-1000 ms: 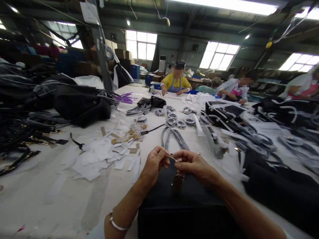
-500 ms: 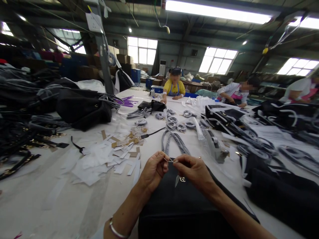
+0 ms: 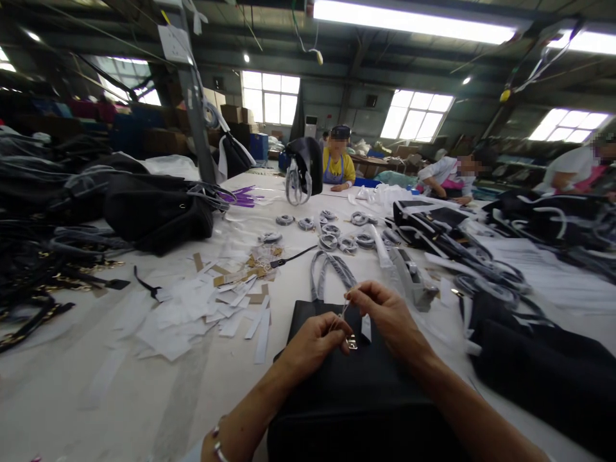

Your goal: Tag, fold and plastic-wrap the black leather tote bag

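Note:
A black handbag (image 3: 356, 391) lies in front of me, its grey plastic-wrapped handles (image 3: 332, 273) stretched away over the table. Both hands pinch a thin pale string (image 3: 343, 309) above the bag. My left hand (image 3: 315, 340) is closed on the string's lower part, close to the gold metal clasp (image 3: 351, 342). Slightly higher and to the right, my right hand (image 3: 385, 314) grips its upper end between thumb and fingertips. A small white tag (image 3: 366, 327) shows beside the right hand, against the bag; whether it hangs on the string I cannot tell.
Loose white paper slips (image 3: 180, 314) lie to the left. Coiled wrapped straps (image 3: 330, 240) and a grey tape dispenser (image 3: 414, 279) stand beyond the bag. More black bags (image 3: 154, 208) are piled on both sides. Across the table, a person in yellow (image 3: 339, 163) is beside a raised bag (image 3: 308, 167).
My left hand has moved right and down toward the clasp; the right hand has risen slightly, the string now running upward between them. Across the table, a black bag has been lifted.

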`<act>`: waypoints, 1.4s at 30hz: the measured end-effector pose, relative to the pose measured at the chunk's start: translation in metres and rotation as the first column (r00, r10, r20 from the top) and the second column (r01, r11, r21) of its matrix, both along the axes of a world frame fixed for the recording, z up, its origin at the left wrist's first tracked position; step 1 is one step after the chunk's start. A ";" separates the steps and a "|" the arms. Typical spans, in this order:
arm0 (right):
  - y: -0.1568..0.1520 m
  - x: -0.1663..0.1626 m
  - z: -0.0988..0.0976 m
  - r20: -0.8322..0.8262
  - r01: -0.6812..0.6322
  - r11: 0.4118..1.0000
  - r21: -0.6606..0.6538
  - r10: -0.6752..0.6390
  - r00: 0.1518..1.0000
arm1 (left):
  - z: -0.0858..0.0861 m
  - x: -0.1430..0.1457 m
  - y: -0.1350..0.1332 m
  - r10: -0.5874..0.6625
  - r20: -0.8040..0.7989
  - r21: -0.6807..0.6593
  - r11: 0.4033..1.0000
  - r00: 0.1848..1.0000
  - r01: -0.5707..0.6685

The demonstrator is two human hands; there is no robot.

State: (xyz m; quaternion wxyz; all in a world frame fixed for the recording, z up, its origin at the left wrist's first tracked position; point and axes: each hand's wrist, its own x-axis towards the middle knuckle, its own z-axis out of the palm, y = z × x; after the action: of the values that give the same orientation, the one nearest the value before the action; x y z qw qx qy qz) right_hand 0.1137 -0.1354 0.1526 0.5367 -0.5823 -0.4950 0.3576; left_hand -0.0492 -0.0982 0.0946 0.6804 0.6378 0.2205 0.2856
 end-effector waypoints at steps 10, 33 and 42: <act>-0.003 0.014 0.014 -0.472 -0.238 0.960 -0.145 0.144 0.870 | -0.001 0.000 0.000 0.137 -0.143 0.122 0.985 0.980 -0.119; 0.098 0.019 -0.051 0.447 -0.049 0.744 -0.666 0.452 0.772 | -0.068 0.009 0.106 0.380 -0.617 0.432 0.896 0.689 -0.108; 0.123 0.019 -0.085 0.228 -0.082 0.724 -0.685 0.319 0.920 | -0.089 0.011 0.111 0.236 -0.221 0.039 0.972 0.946 -0.233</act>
State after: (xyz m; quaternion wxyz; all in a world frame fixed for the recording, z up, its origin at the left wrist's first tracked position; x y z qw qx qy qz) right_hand 0.1325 -0.0120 0.0677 0.1618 -0.7277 -0.4788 0.4637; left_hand -0.0378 0.0132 0.0052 0.6085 0.6394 0.3683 0.2919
